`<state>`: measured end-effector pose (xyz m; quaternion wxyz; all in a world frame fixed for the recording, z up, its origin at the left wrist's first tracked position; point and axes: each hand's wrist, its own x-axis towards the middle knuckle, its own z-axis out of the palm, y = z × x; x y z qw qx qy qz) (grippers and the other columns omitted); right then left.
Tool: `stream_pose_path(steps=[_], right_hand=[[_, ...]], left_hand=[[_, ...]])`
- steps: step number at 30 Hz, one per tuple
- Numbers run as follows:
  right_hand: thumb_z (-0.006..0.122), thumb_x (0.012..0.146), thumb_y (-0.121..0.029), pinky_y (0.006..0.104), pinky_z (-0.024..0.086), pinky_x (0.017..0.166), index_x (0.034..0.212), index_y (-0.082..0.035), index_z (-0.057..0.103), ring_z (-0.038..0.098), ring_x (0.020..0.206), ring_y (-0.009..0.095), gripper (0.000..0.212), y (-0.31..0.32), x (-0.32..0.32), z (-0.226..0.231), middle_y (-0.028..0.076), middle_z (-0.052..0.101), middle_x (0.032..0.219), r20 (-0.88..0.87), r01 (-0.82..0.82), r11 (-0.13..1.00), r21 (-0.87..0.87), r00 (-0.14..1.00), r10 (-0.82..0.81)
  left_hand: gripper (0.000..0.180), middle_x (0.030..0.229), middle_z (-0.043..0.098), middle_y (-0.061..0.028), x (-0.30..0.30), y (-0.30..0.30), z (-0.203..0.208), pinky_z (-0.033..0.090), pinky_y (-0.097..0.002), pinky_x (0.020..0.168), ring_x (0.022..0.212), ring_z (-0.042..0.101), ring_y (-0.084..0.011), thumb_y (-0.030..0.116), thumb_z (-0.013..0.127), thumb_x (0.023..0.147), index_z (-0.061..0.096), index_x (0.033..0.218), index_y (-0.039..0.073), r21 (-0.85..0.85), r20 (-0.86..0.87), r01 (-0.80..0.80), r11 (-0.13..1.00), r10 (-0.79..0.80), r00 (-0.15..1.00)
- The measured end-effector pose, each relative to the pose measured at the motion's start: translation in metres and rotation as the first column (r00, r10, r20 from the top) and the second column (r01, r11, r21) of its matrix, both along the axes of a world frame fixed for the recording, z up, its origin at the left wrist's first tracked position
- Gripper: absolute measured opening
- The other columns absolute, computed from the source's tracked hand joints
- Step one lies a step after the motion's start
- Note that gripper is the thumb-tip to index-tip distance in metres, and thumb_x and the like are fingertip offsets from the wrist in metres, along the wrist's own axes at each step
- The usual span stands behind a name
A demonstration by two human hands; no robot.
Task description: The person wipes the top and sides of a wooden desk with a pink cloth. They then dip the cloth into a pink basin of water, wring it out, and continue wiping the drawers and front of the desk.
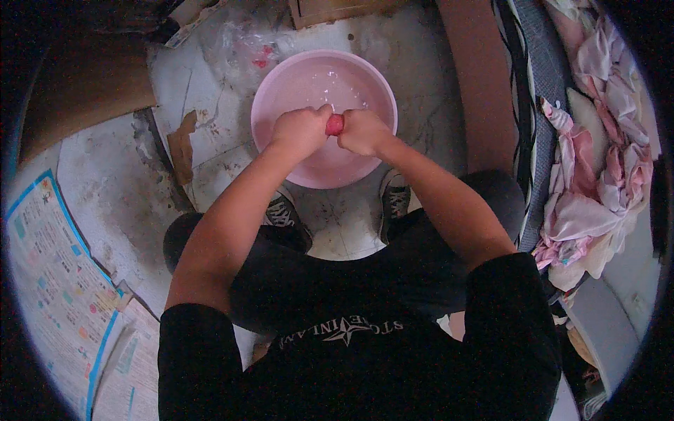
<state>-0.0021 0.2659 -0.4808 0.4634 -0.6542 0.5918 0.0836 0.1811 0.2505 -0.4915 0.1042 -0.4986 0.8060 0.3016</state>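
Observation:
Both fists meet above a round pink basin (330, 172) that stands on the floor between my feet and seems to hold water. Between them shows a small red bundle (335, 125), which looks like bunched cloth; most of it is hidden inside the fingers. My left hand (300, 131) is closed around one side of the bundle. On the other side my right hand (364, 131) grips it in the same way, thumb side toward the left hand. The two hands are almost touching.
A clear plastic bag (242, 52) lies behind the basin. Cardboard (91, 88) stands at the left, with a torn brown scrap (182, 147) nearby. Printed sheets (63, 281) cover the lower left floor. Crumpled pink and white fabric (586, 189) is heaped at the right, past a brown panel (484, 91).

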Motion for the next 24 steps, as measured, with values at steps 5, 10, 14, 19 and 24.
stream_pose_path(steps=[5,10,14,19,24], right_hand=[[0.069,0.078,-0.015,0.0526,0.058,0.089,0.119,0.0,0.067,0.073,0.098,0.045,0.044,0.003,-0.003,-0.012,0.025,0.075,0.103,-0.094,-0.169,0.985,-0.04,0.982,0.165],[0.071,0.085,-0.014,0.053,0.059,0.095,0.137,-0.006,0.056,0.073,0.099,0.046,0.054,0.017,-0.016,-0.015,0.016,0.074,0.108,-0.033,-0.247,0.74,-0.626,0.956,0.292],[0.073,0.085,-0.015,0.0515,0.062,0.088,0.125,-0.004,0.064,0.073,0.093,0.044,0.043,0.015,-0.016,-0.008,0.014,0.074,0.101,-0.094,-0.276,0.689,-0.67,0.953,0.289],[0.07,0.085,-0.019,0.051,0.063,0.079,0.11,-0.005,0.074,0.077,0.092,0.038,0.029,0.007,-0.017,0.0,0.016,0.077,0.099,-0.256,-0.383,0.895,-0.227,0.911,0.325],[0.066,0.081,-0.023,0.05,0.062,0.081,0.1,-0.003,0.079,0.077,0.093,0.039,0.031,-0.002,-0.013,0.011,0.022,0.078,0.1,-0.217,-0.171,0.982,-0.084,0.965,0.15]], left_hand=[[0.022,0.084,0.073,-0.0157,0.008,0.008,-0.031,0.058,-0.0456,0.06,0.073,0.075,-0.0295,0.019,0.072,0.082,0.066,0.101,0.009,0.137,-0.154,-0.061,0.989,0.082,0.985],[0.028,0.072,0.065,-0.0038,0.025,-0.012,-0.027,0.049,-0.0315,0.047,0.055,0.062,-0.0144,0.018,0.081,0.077,0.066,0.1,0.009,0.882,0.007,-0.225,0.414,0.466,0.885],[0.027,0.07,0.061,0.0,0.03,-0.012,-0.02,0.047,-0.0275,0.046,0.054,0.059,-0.0115,0.021,0.085,0.076,0.066,0.092,0.01,0.969,0.052,-0.179,0.169,0.569,0.82],[0.036,0.079,0.071,-0.0114,0.011,-0.001,-0.02,0.058,-0.0398,0.061,0.065,0.069,-0.0233,0.026,0.087,0.073,0.069,0.098,0.007,0.672,-0.024,-0.142,0.727,0.213,0.977],[0.025,0.088,0.075,-0.0196,-0.004,0.001,0.003,0.06,-0.0499,0.074,0.081,0.077,-0.0342,0.027,0.071,0.085,0.071,0.104,0.009,0.049,0.004,-0.07,0.996,0.07,0.998]])
